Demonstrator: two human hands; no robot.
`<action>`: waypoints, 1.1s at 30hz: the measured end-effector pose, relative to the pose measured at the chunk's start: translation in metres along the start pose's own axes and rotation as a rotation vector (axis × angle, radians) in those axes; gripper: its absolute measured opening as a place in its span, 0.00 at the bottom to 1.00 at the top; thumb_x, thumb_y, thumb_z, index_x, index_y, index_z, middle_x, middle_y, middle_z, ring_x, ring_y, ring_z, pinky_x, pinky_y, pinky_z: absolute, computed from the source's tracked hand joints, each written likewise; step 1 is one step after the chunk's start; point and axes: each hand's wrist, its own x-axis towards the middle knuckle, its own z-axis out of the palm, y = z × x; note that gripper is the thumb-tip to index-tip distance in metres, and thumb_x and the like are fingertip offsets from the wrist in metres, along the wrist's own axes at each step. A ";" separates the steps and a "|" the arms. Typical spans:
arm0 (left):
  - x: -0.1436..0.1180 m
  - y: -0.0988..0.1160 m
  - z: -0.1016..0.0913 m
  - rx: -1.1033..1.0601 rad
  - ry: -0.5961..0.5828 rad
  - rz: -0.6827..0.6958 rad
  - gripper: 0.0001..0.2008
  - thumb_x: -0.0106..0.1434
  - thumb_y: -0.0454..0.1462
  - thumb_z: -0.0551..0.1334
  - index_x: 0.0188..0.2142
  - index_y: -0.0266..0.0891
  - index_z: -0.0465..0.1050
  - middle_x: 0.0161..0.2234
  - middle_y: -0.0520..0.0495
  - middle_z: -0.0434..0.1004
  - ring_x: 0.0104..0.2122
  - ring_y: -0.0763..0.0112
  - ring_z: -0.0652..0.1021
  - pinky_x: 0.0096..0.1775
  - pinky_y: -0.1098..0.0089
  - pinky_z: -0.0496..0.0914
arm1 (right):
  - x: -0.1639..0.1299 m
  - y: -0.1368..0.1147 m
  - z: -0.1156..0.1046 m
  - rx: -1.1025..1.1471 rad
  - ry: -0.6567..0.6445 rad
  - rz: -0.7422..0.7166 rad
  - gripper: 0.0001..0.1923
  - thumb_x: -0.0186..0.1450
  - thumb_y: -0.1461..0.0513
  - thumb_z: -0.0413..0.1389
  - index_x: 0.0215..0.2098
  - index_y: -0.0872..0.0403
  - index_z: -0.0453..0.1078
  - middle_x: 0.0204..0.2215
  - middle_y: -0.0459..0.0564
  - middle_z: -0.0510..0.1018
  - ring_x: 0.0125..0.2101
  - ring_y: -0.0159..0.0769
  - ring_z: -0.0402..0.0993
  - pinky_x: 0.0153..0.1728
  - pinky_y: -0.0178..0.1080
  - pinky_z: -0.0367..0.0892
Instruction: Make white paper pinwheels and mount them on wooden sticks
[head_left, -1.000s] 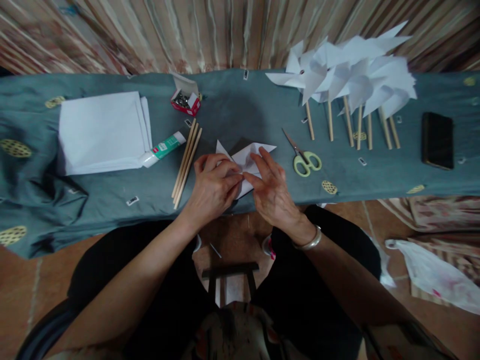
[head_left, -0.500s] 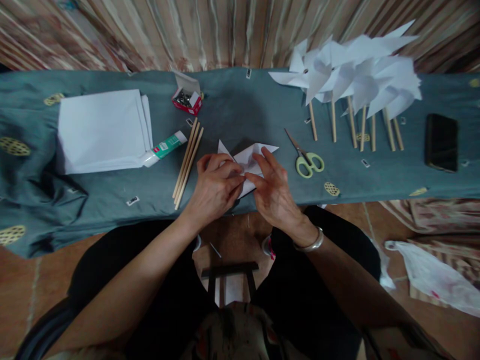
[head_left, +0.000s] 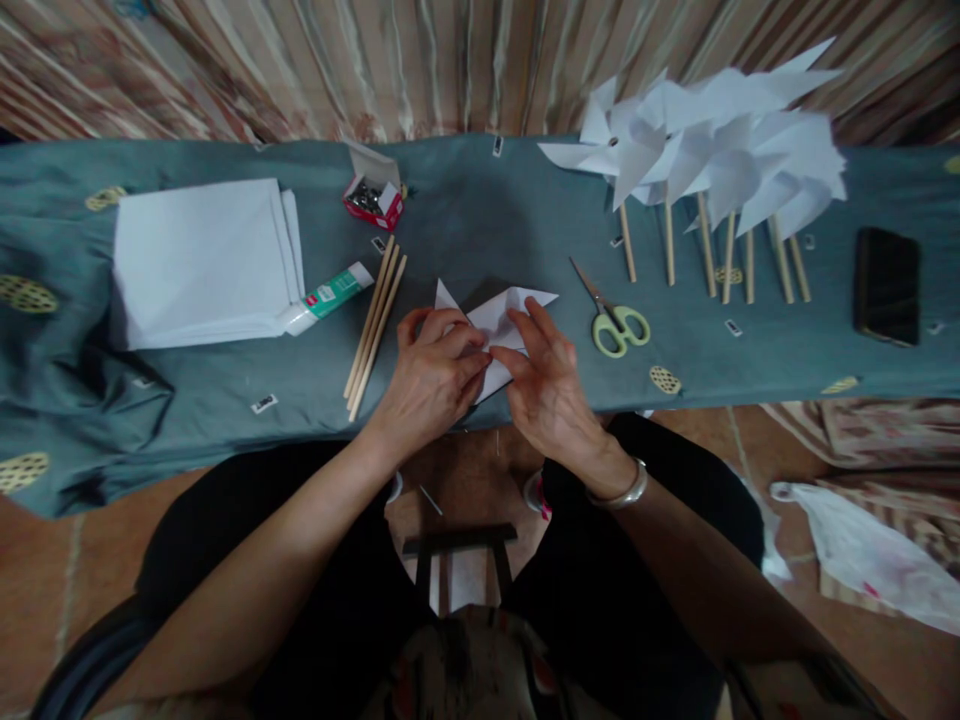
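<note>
white paper piece (head_left: 496, 318), folded to points, centre of frame on the teal cloth (head_left: 480, 215). middle and left part of it mostly hidden under the hands; fold details hard to make out. left hand (head_left: 437, 372): thumb and forefinger pinched together at the paper's middle; exact grip point covered. right hand (head_left: 550, 388): thumb tip near the left fingertips, forefinger on the upper part, narrow gap between; can't tell if it grips or just presses.

wooden sticks (head_left: 375, 330) in a loose bundle just left of the left hand. scissors (head_left: 609, 312) right of the right hand, blades toward upper left. small red box (head_left: 373, 203), upper left of centre, lid up, small shiny metal bits inside, too small to identify.

green-and-white tube (head_left: 328, 298) against the right edge of the paper stack (head_left: 199, 265), left of frame. pinwheels (head_left: 709, 150) piled upper right, blades overlapping, stick tops hidden, count unclear. dark phone (head_left: 887, 287) at far right. white plastic bag (head_left: 874, 550) lower right, cut off by frame edge, contents unclear. curtain (head_left: 450, 70) cut off at top.
</note>
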 end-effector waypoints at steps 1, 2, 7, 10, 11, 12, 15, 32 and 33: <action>0.000 0.000 0.000 0.004 0.005 0.008 0.08 0.66 0.35 0.59 0.37 0.42 0.79 0.43 0.47 0.80 0.50 0.55 0.71 0.55 0.45 0.60 | 0.000 0.001 -0.001 -0.001 0.004 0.001 0.17 0.67 0.68 0.45 0.51 0.53 0.69 0.67 0.56 0.57 0.70 0.49 0.43 0.62 0.58 0.57; 0.000 0.000 0.000 0.009 0.007 0.012 0.08 0.66 0.35 0.59 0.38 0.42 0.78 0.43 0.48 0.80 0.50 0.56 0.71 0.55 0.46 0.60 | 0.000 0.001 -0.001 0.010 0.011 0.005 0.18 0.66 0.68 0.45 0.51 0.52 0.69 0.67 0.54 0.57 0.70 0.49 0.43 0.62 0.58 0.58; 0.000 0.001 -0.002 0.033 -0.034 0.009 0.08 0.66 0.35 0.59 0.39 0.44 0.77 0.43 0.49 0.80 0.50 0.57 0.71 0.56 0.46 0.59 | 0.000 0.006 -0.004 0.131 0.059 0.028 0.23 0.62 0.70 0.45 0.52 0.52 0.69 0.66 0.52 0.59 0.69 0.50 0.46 0.62 0.58 0.59; 0.000 0.001 -0.002 0.041 -0.034 0.011 0.07 0.66 0.36 0.59 0.39 0.44 0.77 0.43 0.48 0.79 0.50 0.56 0.71 0.56 0.46 0.59 | 0.000 0.007 -0.006 0.121 0.063 0.051 0.23 0.63 0.71 0.45 0.53 0.50 0.69 0.67 0.50 0.57 0.70 0.49 0.45 0.63 0.59 0.58; 0.000 0.001 -0.003 0.041 -0.035 0.010 0.08 0.67 0.36 0.58 0.39 0.44 0.77 0.43 0.49 0.79 0.50 0.56 0.71 0.56 0.46 0.58 | -0.001 0.007 -0.007 0.102 0.064 0.054 0.23 0.63 0.71 0.46 0.52 0.49 0.69 0.67 0.49 0.57 0.70 0.49 0.45 0.63 0.59 0.57; 0.000 0.001 -0.003 0.040 -0.037 0.009 0.08 0.67 0.36 0.58 0.39 0.44 0.77 0.43 0.49 0.79 0.50 0.56 0.71 0.56 0.46 0.58 | -0.001 0.007 -0.007 0.079 0.067 0.050 0.22 0.64 0.70 0.46 0.52 0.48 0.69 0.67 0.49 0.57 0.70 0.50 0.44 0.62 0.59 0.57; 0.000 0.001 -0.003 0.035 -0.041 0.005 0.08 0.67 0.37 0.59 0.39 0.44 0.77 0.43 0.49 0.79 0.51 0.57 0.71 0.56 0.46 0.58 | -0.001 0.005 -0.008 0.002 0.065 0.011 0.19 0.65 0.69 0.46 0.50 0.48 0.69 0.66 0.51 0.58 0.70 0.51 0.45 0.61 0.60 0.57; 0.003 0.003 -0.005 0.043 -0.037 -0.007 0.07 0.66 0.36 0.59 0.37 0.43 0.77 0.45 0.46 0.79 0.52 0.55 0.71 0.55 0.44 0.60 | -0.002 0.008 -0.002 0.048 0.059 -0.008 0.26 0.63 0.71 0.45 0.57 0.49 0.63 0.67 0.52 0.57 0.70 0.49 0.44 0.63 0.57 0.57; 0.003 0.003 -0.005 0.042 -0.042 -0.010 0.08 0.67 0.36 0.58 0.38 0.43 0.77 0.45 0.46 0.78 0.52 0.55 0.70 0.56 0.44 0.59 | -0.001 0.007 -0.002 0.040 0.062 -0.014 0.26 0.64 0.71 0.45 0.58 0.49 0.63 0.67 0.53 0.56 0.70 0.49 0.44 0.62 0.57 0.57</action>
